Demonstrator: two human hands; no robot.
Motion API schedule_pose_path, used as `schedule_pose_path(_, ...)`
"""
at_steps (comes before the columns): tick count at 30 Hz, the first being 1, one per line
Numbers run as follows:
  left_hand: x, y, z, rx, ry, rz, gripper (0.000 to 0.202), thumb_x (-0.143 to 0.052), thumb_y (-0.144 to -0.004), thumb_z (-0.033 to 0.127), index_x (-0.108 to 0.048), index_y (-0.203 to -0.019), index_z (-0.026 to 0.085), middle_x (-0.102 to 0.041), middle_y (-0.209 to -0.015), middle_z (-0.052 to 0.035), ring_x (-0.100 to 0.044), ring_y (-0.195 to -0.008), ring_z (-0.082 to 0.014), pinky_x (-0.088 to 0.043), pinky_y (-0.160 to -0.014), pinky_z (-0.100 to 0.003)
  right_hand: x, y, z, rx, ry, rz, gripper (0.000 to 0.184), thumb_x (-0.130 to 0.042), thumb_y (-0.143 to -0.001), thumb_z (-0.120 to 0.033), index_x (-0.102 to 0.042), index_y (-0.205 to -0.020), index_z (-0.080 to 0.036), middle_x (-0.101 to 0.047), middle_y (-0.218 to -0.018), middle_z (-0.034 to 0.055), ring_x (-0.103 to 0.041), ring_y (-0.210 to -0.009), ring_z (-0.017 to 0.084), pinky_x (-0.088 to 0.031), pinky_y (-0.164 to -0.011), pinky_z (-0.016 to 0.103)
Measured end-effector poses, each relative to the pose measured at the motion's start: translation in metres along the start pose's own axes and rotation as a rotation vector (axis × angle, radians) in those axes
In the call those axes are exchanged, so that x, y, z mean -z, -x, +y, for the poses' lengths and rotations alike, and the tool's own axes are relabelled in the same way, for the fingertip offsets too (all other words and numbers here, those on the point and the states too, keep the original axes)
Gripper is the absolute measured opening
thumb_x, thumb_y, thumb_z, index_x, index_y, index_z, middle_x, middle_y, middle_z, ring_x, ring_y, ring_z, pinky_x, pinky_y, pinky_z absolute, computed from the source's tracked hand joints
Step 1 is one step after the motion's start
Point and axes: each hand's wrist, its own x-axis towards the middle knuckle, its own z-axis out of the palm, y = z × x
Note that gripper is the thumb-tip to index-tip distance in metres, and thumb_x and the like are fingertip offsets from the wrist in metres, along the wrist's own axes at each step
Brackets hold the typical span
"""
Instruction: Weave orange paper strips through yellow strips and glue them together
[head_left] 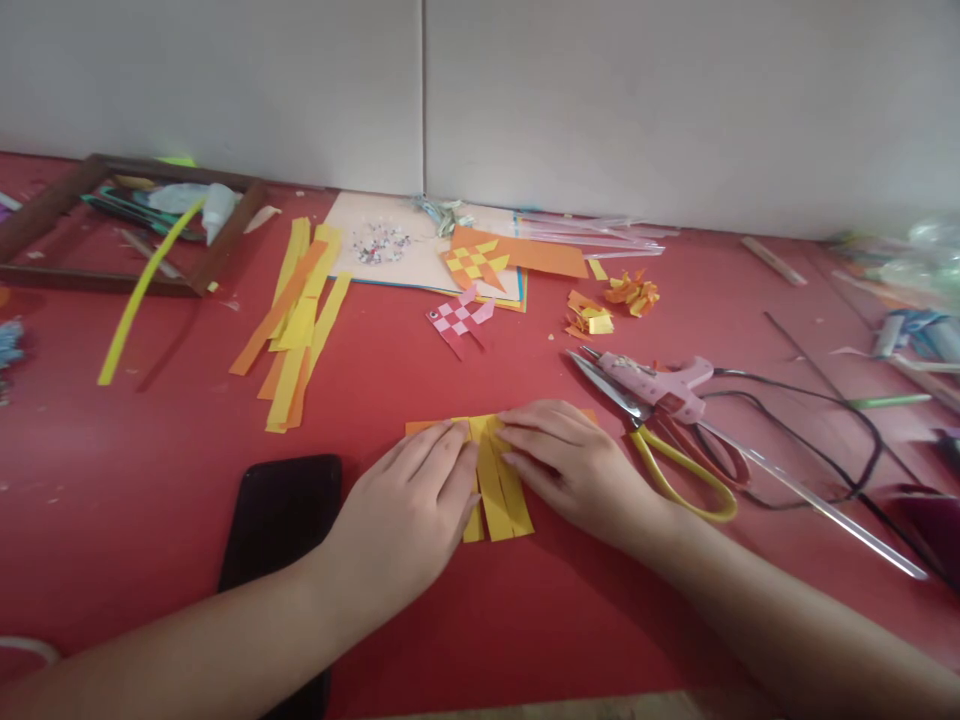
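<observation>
Both hands rest on a small weave of yellow and orange paper strips (498,492) lying on the red table (150,480). My left hand (409,520) lies palm down on the left part of the strips, fingers stretched flat. My right hand (574,465) presses the strips' upper right part, fingertips together against the paper. Several yellow strip ends stick out toward me between the two hands.
A black phone (277,525) lies under my left forearm. Yellow-handled scissors (667,455) and a pink glue gun (660,385) with its cable lie to the right. Loose yellow and orange strips (300,320), two woven paper fish (461,318), paper sheets and a wooden frame (45,215) lie farther back.
</observation>
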Motion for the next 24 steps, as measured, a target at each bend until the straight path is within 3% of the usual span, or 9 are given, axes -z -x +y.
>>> schedule_pose_path(8, 0.003, -0.001, -0.002, 0.011, 0.048, 0.011, 0.034, -0.046, -0.094, 0.023, -0.064, -0.116, 0.005, -0.066, -0.120, -0.0171, -0.064, -0.108, -0.0306, -0.055, -0.090, -0.049, 0.001, -0.001, -0.001, -0.004, 0.002, -0.002, 0.023, -0.054, -0.092, -0.019, -0.067, -0.111, -0.018, -0.068, -0.109, 0.0090, -0.062, -0.102, 0.021, -0.054, -0.091, 0.043)
schedule_pose_path(17, 0.000, 0.000, -0.004, -0.002, 0.042, 0.039, 0.032, -0.048, -0.086, 0.010, -0.064, -0.113, 0.005, -0.068, -0.117, -0.0170, -0.065, -0.106, -0.0300, -0.055, -0.091, -0.048, 0.002, 0.000, -0.001, 0.013, 0.027, -0.031, 0.024, -0.053, -0.092, -0.017, -0.065, -0.112, -0.017, -0.068, -0.110, 0.0094, -0.061, -0.104, 0.022, -0.054, -0.093, 0.044)
schedule_pose_path(24, 0.004, -0.003, -0.006, 0.034, 0.099, 0.072, 0.032, -0.045, -0.087, 0.013, -0.060, -0.114, 0.004, -0.068, -0.112, -0.0180, -0.066, -0.101, -0.0288, -0.056, -0.087, -0.048, 0.010, -0.002, -0.007, 0.142, 0.045, 0.092, 0.024, -0.066, -0.084, -0.025, -0.065, -0.106, -0.016, -0.065, -0.113, 0.0128, -0.058, -0.111, 0.026, -0.052, -0.094, 0.045)
